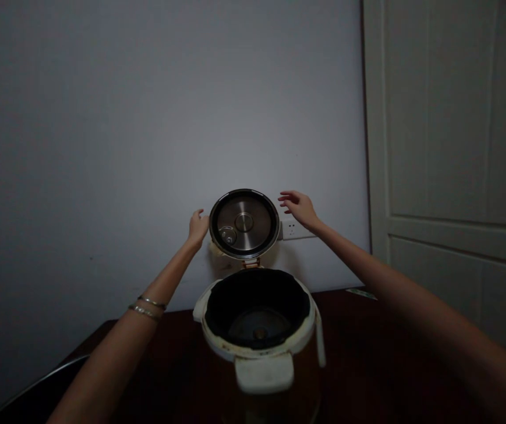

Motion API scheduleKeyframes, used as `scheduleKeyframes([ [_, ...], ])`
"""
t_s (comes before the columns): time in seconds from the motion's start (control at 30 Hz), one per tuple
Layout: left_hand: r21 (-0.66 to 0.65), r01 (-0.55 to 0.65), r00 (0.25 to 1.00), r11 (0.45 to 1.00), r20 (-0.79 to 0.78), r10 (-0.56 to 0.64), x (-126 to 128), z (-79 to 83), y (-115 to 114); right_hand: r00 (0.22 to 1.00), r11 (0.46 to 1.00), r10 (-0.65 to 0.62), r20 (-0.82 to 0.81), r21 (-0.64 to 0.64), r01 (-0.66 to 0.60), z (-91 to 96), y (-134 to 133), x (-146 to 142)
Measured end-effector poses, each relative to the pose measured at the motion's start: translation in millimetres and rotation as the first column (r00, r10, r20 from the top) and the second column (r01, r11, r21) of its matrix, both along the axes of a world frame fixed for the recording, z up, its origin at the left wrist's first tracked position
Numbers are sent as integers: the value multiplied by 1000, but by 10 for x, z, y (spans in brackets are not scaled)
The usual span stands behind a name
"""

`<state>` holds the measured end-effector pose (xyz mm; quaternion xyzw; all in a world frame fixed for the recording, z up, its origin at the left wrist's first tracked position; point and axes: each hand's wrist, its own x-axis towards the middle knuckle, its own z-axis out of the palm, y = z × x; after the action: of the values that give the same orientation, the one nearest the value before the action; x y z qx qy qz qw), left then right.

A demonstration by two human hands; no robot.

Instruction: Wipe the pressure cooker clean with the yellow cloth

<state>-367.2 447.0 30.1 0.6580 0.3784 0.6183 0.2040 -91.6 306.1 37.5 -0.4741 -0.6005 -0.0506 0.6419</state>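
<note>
An electric pressure cooker [264, 374] with a white rim stands in front of me, its dark inside showing. Its round metal lid [253, 212] is tipped up on the hinge at the back, underside toward me. My left hand [198, 227] is at the lid's left edge; one finger stands apart, and the rest are hard to make out against the rim. Whether it touches the lid I cannot tell. To the right of the lid, my right hand [297, 206] hangs in the air with its fingers spread and slightly bent, holding nothing.
The cooker is on a dark table [359, 353] against a pale wall [146, 118]. A wall socket [297, 228] sits right behind the lid. At the right is a panelled door [447, 147]. A small flat strip [361, 292] lies near the table's back edge.
</note>
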Motion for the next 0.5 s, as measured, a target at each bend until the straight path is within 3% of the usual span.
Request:
scheduleKeyframes([
  [0.07, -33, 11, 999, 999, 38, -10, -76, -56, -120, 998, 996, 58, 33, 67, -60, 4, -262, -193],
  [0.17, -68, 33, 997, 997, 71, -29, -185, -170, -317, 978, 981, 16, 206, 186, -55, -82, -792, -576],
  [0.27, -83, 67, 992, 994, 109, -58, -297, -328, -532, 888, 945, -24, 459, 301, -130, -374, -1432, -1037],
  [0.33, -78, 77, 987, 994, 146, -65, -374, -464, -667, 714, 915, 26, 700, 272, -300, -746, -1793, -1349],
  [0.4, -66, 64, 984, 996, 169, -52, -441, -625, -777, 469, 883, 158, 869, 88, -462, -1266, -1999, -1629],
  [0.5, -66, 44, 987, 997, 157, -34, -509, -886, -876, 320, 851, 442, 838, -280, -443, -2166, -1982, -1910],
])
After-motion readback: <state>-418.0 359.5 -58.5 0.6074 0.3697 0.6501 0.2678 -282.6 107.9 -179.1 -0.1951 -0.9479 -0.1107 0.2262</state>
